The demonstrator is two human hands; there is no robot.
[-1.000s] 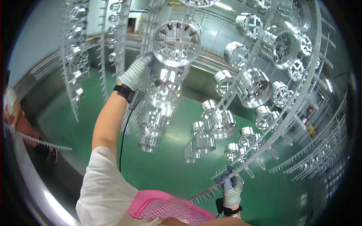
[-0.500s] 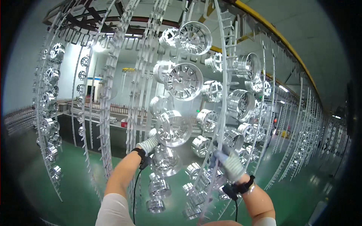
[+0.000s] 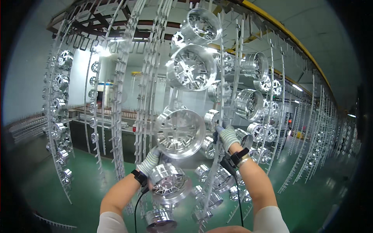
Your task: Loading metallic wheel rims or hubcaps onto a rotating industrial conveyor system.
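Note:
My left hand (image 3: 150, 161), in a striped work glove, reaches up beside a large shiny wheel rim (image 3: 178, 133). Its fingertips disappear behind the rim's lower left edge, so their grip is hidden. Just below that hand hangs a second, slightly blurred wheel rim (image 3: 168, 180). My right hand (image 3: 228, 137), gloved likewise, is closed around the upright bar of a hanging rack (image 3: 222, 91). More rims hang above, among them a deep spoked wheel rim (image 3: 191, 68) and a tilted wheel rim (image 3: 203, 25) at the top.
Close on the right, further racks carry rims such as a wide wheel rim (image 3: 249, 105). Bare hooked racks (image 3: 120, 97) and a loaded rack (image 3: 60, 105) hang to the left. Overhead runs a yellow beam (image 3: 279, 31). The floor (image 3: 89, 194) is green.
The near rims have swung and turned, and look larger and closer. My right hand has moved up along the rack bar; my left hand sits slightly lower. The view has shifted slightly.

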